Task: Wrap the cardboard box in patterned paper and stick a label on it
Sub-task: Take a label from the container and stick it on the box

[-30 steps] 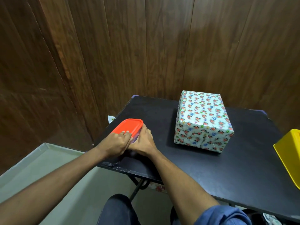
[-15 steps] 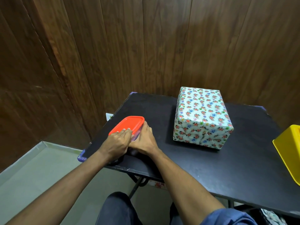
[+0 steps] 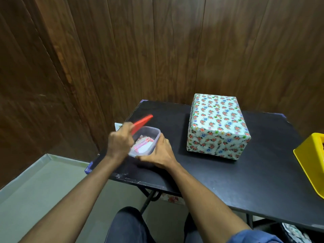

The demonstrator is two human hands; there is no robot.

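Right of grip (image 3: 158, 151) — wrapped box (image 3: 217, 126)

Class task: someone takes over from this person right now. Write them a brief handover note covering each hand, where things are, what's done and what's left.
Left hand grips the red lid, tilted up off the clear container.
Right hand holds the container's near side on the black table.
Pink and white paper pieces, perhaps labels, lie inside.
Wrapped box sits behind and to the right: wrapping looks done.
Left: no label is visible on the box; stick one on.
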